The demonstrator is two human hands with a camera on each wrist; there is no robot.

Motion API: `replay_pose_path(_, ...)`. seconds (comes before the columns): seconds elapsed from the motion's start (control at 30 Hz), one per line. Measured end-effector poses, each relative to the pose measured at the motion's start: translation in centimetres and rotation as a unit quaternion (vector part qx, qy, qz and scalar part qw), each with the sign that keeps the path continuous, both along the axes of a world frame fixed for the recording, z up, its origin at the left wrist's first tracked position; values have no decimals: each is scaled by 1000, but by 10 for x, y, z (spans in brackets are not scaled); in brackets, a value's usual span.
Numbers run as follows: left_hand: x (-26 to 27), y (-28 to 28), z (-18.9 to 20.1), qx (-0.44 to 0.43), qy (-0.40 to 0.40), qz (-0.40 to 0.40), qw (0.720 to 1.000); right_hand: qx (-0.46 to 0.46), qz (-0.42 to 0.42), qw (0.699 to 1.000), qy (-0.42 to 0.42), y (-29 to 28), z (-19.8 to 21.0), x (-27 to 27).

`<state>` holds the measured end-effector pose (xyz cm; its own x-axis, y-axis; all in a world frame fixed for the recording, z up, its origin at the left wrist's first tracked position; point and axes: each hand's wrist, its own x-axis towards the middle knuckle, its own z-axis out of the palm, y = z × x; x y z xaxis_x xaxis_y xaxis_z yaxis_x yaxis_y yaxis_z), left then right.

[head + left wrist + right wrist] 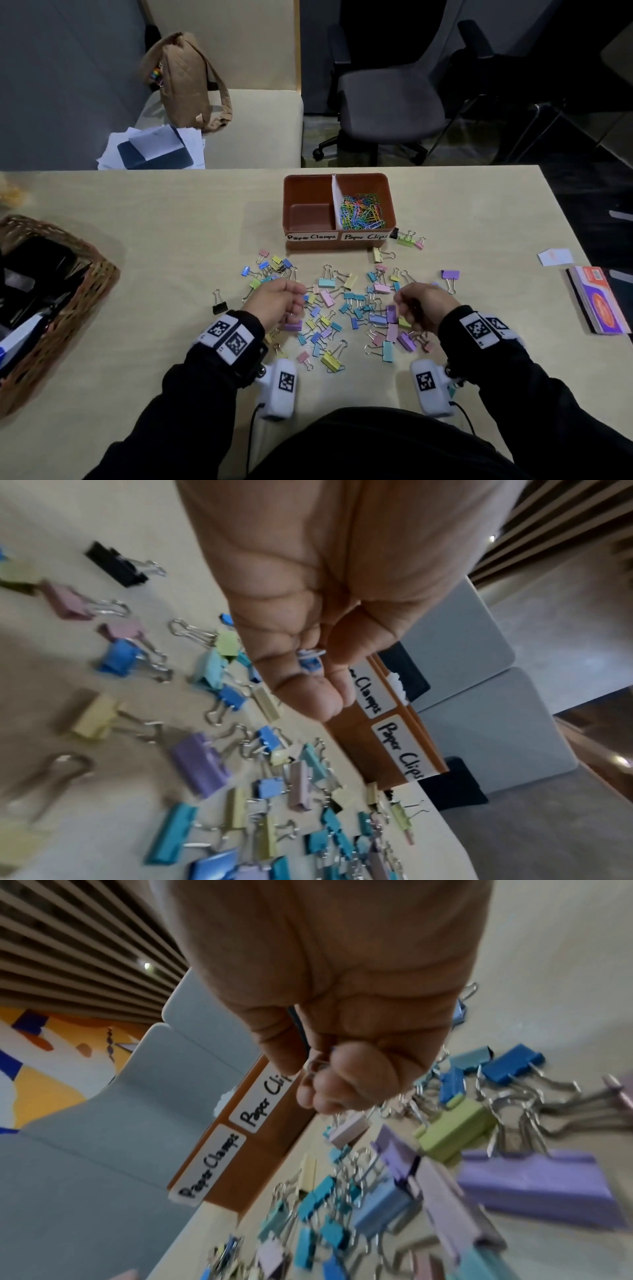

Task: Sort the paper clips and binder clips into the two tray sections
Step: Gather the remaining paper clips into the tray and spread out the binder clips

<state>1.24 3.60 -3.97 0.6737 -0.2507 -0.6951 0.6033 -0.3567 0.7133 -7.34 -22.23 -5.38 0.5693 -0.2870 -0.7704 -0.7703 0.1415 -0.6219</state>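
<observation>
The brown two-section tray [308, 178] stands at the table's far middle. Its right section, labelled "Paper Clips", holds a heap of coloured paper clips [363, 212]; its left section [310, 216], labelled "Paper Clamps", is bare. Several pastel binder clips [342, 308] lie scattered in front of it. My left hand [296, 293] hovers over the left of the pile and pinches a small blue binder clip [310, 662] between thumb and finger. Over the right of the pile, my right hand [402, 303] has its fingers curled round wire handles, and a pale pink binder clip [349, 1129] hangs below them.
A wicker basket [68, 274] with dark items sits at the left edge. A lone black binder clip [219, 305] lies left of the pile. At the right are an orange-and-purple pad [599, 301] and a white card [555, 257]. Chairs stand beyond the table.
</observation>
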Motion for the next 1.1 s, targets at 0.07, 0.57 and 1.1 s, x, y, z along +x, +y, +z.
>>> replay_pose_path(0.07,2,-8,5,-12,-7,-15,1000,-2,-31,999,14,-10,-1,2)
replay_pose_path(0.57,33,-90,43,16,-109,-152,982,-187,-80,977,63,-84,-17,-26)
replay_pose_path(1.1,94,-151,44,-21,-90,17,996,-45,-75,990,-112,-52,46,68)
